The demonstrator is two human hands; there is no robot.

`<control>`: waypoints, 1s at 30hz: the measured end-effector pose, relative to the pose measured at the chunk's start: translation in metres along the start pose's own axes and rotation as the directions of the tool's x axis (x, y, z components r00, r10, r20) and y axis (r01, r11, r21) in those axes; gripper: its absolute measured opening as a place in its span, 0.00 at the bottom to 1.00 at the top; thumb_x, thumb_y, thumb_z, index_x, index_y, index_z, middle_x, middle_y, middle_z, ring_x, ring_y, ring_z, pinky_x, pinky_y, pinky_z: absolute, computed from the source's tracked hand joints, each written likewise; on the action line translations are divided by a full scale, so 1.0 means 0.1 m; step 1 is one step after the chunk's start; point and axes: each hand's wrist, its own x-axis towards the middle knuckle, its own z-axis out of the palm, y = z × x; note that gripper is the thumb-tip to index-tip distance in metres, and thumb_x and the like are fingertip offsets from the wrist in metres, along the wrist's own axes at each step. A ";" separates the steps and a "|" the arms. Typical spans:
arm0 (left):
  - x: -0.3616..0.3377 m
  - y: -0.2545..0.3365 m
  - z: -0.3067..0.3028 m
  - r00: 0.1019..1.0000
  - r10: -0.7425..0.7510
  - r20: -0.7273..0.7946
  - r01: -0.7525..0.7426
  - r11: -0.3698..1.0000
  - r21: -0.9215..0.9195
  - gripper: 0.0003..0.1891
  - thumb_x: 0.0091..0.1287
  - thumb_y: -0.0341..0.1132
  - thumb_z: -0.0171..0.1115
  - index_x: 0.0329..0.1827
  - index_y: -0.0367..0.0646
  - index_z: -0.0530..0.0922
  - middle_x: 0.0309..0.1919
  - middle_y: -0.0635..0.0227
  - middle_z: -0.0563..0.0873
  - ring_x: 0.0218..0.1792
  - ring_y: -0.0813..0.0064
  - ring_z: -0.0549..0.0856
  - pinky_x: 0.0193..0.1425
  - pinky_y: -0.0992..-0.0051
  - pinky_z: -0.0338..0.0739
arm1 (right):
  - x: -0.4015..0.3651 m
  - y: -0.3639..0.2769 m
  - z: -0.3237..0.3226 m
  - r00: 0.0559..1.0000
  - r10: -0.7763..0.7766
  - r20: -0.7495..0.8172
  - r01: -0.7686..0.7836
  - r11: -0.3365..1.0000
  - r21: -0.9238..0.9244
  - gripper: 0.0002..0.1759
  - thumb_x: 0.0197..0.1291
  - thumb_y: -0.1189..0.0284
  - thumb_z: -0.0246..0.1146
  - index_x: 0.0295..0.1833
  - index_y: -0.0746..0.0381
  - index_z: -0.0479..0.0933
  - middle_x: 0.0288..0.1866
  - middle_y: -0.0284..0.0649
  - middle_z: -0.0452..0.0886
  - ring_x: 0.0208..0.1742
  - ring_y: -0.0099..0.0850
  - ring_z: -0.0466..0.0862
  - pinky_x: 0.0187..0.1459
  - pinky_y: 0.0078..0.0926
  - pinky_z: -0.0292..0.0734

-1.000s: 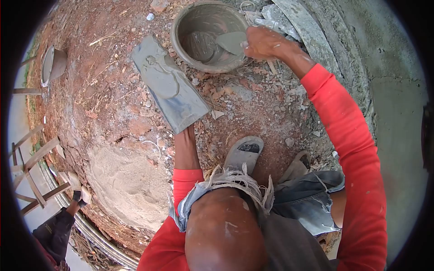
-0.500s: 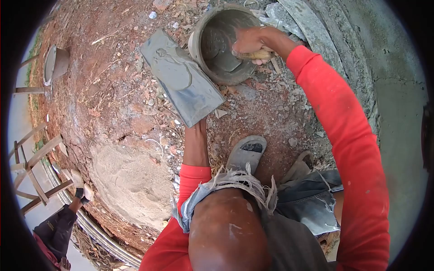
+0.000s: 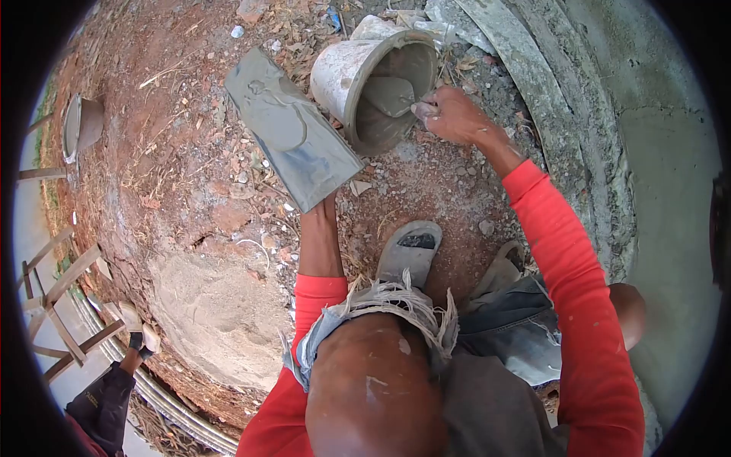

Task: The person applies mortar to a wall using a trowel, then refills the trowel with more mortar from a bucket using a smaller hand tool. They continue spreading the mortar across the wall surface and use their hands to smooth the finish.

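Observation:
My right hand is closed around the handle of a trowel, whose grey-coated blade lies inside a bucket. The bucket is tipped, its mouth facing me and to the right, with wet grey mortar smeared on its inner wall. To its left, my left hand supports a flat rectangular plasterer's hawk from below; the fingers are hidden under it. A layer of wet mortar covers the hawk's far half.
A sand heap lies at left on reddish, debris-strewn ground. Beyond it are another bucket, a wooden frame and another person's foot. A rough concrete edge and grey wall run along the right.
The bucket has tilted over, its mouth turning right and toward me. My right hand has drawn back slightly right and down with the trowel. The hawk has shifted slightly left.

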 end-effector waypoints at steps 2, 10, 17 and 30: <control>0.03 0.01 0.00 1.000 -0.008 0.010 0.008 1.000 0.012 0.18 0.86 0.46 0.58 0.69 0.44 0.78 0.57 0.64 0.86 0.56 0.68 0.85 0.62 0.66 0.79 | -0.08 0.06 0.03 0.997 0.062 -0.048 -0.066 0.994 -0.089 0.21 0.74 0.59 0.67 0.44 0.70 0.86 0.38 0.62 0.86 0.46 0.61 0.88 0.52 0.56 0.83; 0.12 -0.08 0.08 0.997 -0.064 0.051 0.059 0.995 0.082 0.17 0.86 0.45 0.59 0.66 0.44 0.78 0.55 0.65 0.86 0.52 0.70 0.85 0.57 0.68 0.78 | 0.07 0.33 0.19 0.998 0.012 -0.057 -0.018 0.994 -0.110 0.21 0.71 0.61 0.68 0.46 0.72 0.87 0.41 0.61 0.89 0.44 0.62 0.88 0.53 0.56 0.84; 0.04 -0.13 0.10 0.994 -0.099 0.037 0.094 0.988 0.122 0.15 0.85 0.44 0.60 0.64 0.44 0.78 0.53 0.65 0.85 0.49 0.71 0.84 0.53 0.70 0.78 | -0.12 0.05 -0.05 0.906 0.170 0.386 -0.326 0.864 0.384 0.27 0.79 0.55 0.65 0.39 0.71 0.88 0.22 0.43 0.82 0.17 0.32 0.81 0.23 0.37 0.77; -0.04 -0.12 0.15 0.998 -0.068 0.011 0.068 0.997 0.027 0.13 0.83 0.42 0.62 0.60 0.43 0.79 0.49 0.65 0.84 0.43 0.74 0.83 0.45 0.73 0.76 | -1.34 -0.40 -0.62 0.870 0.337 0.359 -0.488 0.489 0.723 0.29 0.74 0.50 0.75 0.58 0.68 0.91 0.28 0.35 0.83 0.18 0.22 0.79 0.21 0.23 0.74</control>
